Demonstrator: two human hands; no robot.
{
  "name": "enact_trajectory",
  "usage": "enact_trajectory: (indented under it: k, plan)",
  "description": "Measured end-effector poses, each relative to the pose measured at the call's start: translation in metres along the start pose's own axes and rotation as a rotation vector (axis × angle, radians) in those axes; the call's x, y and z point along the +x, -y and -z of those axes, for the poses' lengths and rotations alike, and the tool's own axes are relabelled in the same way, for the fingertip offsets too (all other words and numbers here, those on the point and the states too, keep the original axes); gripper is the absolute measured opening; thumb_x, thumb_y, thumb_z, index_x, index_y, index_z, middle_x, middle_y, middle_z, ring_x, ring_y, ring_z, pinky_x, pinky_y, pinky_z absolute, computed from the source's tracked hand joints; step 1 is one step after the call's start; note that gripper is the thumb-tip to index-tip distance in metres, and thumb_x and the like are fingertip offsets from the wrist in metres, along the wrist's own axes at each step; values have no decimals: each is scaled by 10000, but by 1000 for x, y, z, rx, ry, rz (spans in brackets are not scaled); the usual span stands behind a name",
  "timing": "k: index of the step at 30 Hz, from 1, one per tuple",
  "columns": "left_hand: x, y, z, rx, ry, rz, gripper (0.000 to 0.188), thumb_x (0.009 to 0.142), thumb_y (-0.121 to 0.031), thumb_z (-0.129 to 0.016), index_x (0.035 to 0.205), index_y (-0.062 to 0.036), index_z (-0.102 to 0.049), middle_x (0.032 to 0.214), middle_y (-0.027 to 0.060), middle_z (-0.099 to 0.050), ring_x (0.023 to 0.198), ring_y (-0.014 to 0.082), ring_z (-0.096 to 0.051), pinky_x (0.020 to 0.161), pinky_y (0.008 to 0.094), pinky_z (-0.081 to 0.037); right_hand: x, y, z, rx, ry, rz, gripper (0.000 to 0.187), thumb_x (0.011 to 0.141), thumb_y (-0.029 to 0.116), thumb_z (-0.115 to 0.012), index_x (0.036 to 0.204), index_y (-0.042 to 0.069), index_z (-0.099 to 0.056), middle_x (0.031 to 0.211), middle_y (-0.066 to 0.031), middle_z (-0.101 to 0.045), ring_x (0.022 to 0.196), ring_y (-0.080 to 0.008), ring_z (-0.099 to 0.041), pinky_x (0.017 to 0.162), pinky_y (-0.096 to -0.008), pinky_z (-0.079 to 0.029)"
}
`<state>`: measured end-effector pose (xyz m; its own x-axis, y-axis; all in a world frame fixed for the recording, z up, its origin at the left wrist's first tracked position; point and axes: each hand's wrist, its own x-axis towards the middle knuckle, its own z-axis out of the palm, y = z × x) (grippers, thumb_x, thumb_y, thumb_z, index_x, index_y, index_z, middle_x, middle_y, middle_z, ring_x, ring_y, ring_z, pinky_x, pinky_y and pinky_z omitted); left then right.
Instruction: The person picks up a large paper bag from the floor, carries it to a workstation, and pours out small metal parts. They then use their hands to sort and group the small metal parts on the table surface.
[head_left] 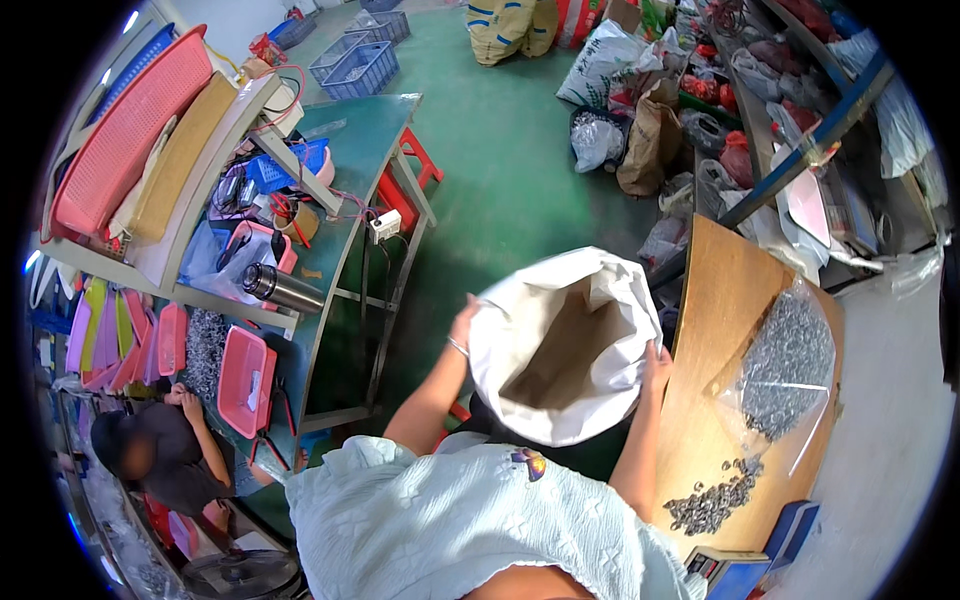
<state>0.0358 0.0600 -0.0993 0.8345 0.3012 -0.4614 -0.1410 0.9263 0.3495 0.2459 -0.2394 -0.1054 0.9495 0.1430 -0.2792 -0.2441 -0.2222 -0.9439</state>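
A large white woven sack [490, 335] is held upright in front of me, its mouth gaping toward me and its inside in shadow. My left hand [464, 325] grips the left side of the sack's rim, with a bracelet on that wrist. On the opposite side, my right hand [656, 366] is closed on the rim. Most fingers of both hands are hidden behind the fabric. To the right, a clear plastic bag [785, 360] full of small grey metal parts lies on a wooden table, near a loose pile of dark metal pieces [712, 503].
The wooden table [715, 290] borders my right arm. At left stands a green-topped workbench [345, 150] with a steel thermos [283, 288] and a pink basket [246, 380]; a co-worker [180, 450] sits there. Shelves of bagged goods [770, 70] line the right. Blue crates [360, 70] rest on the floor.
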Motion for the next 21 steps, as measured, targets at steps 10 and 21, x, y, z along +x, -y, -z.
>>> enact_trajectory:
  k: [10,21]
  plan:
    - [-15,-38,-54,1840,-351,-666,920,689,-440,-688,1353,-15,-215,1310,220,-371,1202,358,-376,987,424,-323,-28,16,-51,18,125,106,344,885,282,-528,797,-40,-611,629,43,-494,574,-54,-399,500,-234,-328]
    - [38,-84,-103,1583,115,-299,477,720,-450,-667,920,-18,-640,815,88,-652,741,146,-593,667,307,-465,13,50,-24,-17,471,129,358,918,295,-455,959,-26,-610,828,-19,-595,728,-102,-528,679,-256,-426]
